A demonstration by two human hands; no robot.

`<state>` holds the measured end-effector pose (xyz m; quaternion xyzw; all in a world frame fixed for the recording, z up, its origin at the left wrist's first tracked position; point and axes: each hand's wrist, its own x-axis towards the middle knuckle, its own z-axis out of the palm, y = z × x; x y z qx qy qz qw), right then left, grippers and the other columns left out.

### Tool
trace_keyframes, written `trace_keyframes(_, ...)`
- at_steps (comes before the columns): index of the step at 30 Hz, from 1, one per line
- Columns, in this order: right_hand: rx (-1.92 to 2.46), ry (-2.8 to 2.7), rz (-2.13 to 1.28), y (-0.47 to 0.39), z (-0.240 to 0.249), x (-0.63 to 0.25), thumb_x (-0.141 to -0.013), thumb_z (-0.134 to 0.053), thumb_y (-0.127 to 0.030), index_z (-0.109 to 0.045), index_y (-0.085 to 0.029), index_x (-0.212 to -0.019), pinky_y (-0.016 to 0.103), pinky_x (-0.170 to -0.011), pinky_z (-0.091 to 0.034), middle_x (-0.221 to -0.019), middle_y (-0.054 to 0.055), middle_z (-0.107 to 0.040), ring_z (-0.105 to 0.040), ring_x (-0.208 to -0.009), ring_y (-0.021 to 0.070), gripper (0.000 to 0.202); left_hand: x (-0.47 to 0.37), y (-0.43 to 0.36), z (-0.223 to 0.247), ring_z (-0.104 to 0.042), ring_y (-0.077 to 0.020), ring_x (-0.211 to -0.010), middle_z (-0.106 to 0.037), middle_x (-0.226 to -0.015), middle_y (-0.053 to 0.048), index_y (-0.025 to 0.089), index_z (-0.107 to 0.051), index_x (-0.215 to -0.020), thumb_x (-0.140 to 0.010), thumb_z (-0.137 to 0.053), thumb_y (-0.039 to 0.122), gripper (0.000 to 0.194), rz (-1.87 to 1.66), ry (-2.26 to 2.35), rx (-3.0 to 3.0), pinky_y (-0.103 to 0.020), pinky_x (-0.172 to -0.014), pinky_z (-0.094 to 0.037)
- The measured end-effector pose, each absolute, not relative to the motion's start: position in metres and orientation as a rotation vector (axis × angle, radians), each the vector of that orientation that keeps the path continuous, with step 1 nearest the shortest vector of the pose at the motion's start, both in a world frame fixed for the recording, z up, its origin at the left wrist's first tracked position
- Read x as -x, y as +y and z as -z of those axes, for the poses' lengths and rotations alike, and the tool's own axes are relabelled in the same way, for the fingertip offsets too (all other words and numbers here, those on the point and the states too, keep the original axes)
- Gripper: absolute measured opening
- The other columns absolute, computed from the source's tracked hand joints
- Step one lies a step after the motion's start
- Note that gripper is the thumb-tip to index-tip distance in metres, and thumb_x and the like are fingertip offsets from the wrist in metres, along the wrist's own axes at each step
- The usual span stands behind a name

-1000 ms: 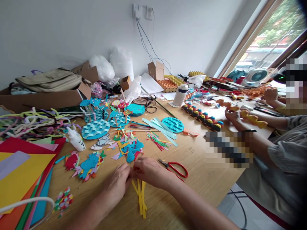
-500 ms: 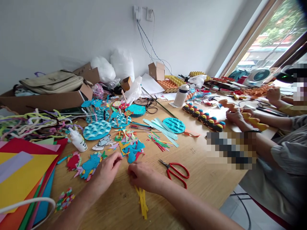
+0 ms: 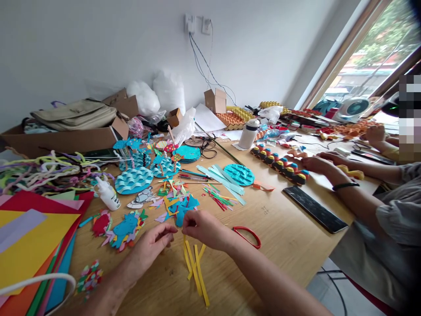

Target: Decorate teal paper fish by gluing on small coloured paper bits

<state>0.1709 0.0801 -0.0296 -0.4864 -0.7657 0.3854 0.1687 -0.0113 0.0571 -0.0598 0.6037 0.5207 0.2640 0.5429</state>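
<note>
My right hand (image 3: 205,228) is pinched above the table, its fingertips on the upper end of a yellow paper strip (image 3: 185,252) that hangs down. Just to its left is my left hand (image 3: 159,241), fingers curved and thumb a little apart, with nothing visible between them. Several more yellow paper strips (image 3: 196,274) lie loose below the right hand. Red-handled scissors (image 3: 249,237) lie partly hidden behind my right forearm. Blue paper scraps (image 3: 184,206) are just beyond my fingertips. Blue fish-shaped cutouts (image 3: 126,228) lie to the left of my left hand.
Coloured paper sheets (image 3: 33,237) and a white glue bottle (image 3: 108,195) are at left. Blue wavy discs (image 3: 134,180), light blue strips (image 3: 226,184) and a white bottle (image 3: 248,134) stand farther back. At right, a co-worker's hands (image 3: 320,164) work near a black phone (image 3: 315,208).
My right hand has risen slightly and moved right, lifting a yellow strip's end. My left hand has come down and right, its fingers loosened. The co-worker's hands have shifted left.
</note>
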Motion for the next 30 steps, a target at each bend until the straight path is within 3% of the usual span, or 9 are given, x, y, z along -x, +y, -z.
trace_keyframes(6, 1.358, -2.122, -0.963, 0.077, 0.015, -0.163, -0.069, -0.054, -0.012, -0.054, -0.016, -0.067, 0.016, -0.047, -0.026, -0.056, -0.006, -0.047, -0.04, -0.052, 0.0057, 0.005, -0.004, 0.058, 0.054, -0.041, -0.0109, -0.055, -0.045, -0.06, 0.004, 0.016, -0.058, -0.075, -0.067, -0.059, 0.035, 0.021, -0.756, 1.104, -1.411, -0.02, -0.047, -0.033)
trace_keyframes(12, 1.351, -2.09, -0.783, 0.07, 0.002, -0.162, -0.074, -0.052, -0.013, -0.053, -0.018, -0.071, 0.017, -0.052, -0.03, -0.064, -0.003, -0.054, -0.047, -0.058, 0.008, 0.006, -0.006, 0.064, 0.048, -0.035, -0.0093, -0.049, -0.041, -0.052, 0.005, 0.017, -0.052, -0.059, -0.065, -0.06, 0.038, 0.023, -0.861, 1.18, -1.424, -0.019, -0.044, -0.028)
trace_keyframes(18, 1.903, -2.309, -0.48, 0.046, 0.013, -0.239, -0.076, -0.05, -0.019, -0.053, -0.018, -0.075, 0.024, -0.056, -0.03, -0.076, 0.004, -0.059, -0.052, -0.066, 0.0159, 0.003, 0.0, 0.061, 0.019, -0.04, -0.0094, -0.051, -0.042, -0.054, 0.006, 0.018, -0.048, -0.062, -0.066, -0.058, 0.039, 0.023, -1.023, 1.267, -1.213, -0.02, -0.049, -0.035)
trace_keyframes(21, 2.209, -2.323, -0.46, 0.033, 0.033, -0.272, -0.079, -0.044, -0.02, -0.055, -0.018, -0.076, 0.027, -0.059, -0.032, -0.084, 0.01, -0.061, -0.056, -0.074, 0.0212, 0.012, -0.001, 0.061, 0.009, -0.042, -0.0097, -0.052, -0.043, -0.055, 0.006, 0.019, -0.047, -0.062, -0.066, -0.059, 0.039, 0.024, -1.052, 1.248, -1.143, -0.02, -0.049, -0.036)
trace_keyframes(24, 2.255, -2.303, -0.493, 0.027, 0.049, -0.278, -0.078, -0.043, -0.021, -0.056, -0.018, -0.082, 0.028, -0.06, -0.033, -0.086, 0.012, -0.062, -0.058, -0.076, 0.0239, 0.014, -0.002, 0.063, 0.007, -0.043, -0.0088, -0.051, -0.045, -0.055, 0.006, 0.018, -0.049, -0.063, -0.063, -0.063, 0.038, 0.025, -1.09, 1.22, -1.078, -0.019, -0.048, -0.037)
trace_keyframes(30, 2.308, -2.227, -0.504, 0.029, 0.059, -0.272, -0.078, -0.039, -0.023, -0.054, -0.017, -0.073, 0.029, -0.056, -0.031, -0.078, 0.014, -0.064, -0.059, -0.069, 0.0243, 0.017, 0.003, 0.066, 0.01, -0.044, -0.0068, -0.05, -0.049, -0.056, 0.006, 0.017, -0.054, -0.071, -0.063, -0.068, 0.035, 0.024, -1.156, 1.12, -0.974, -0.016, -0.047, -0.038)
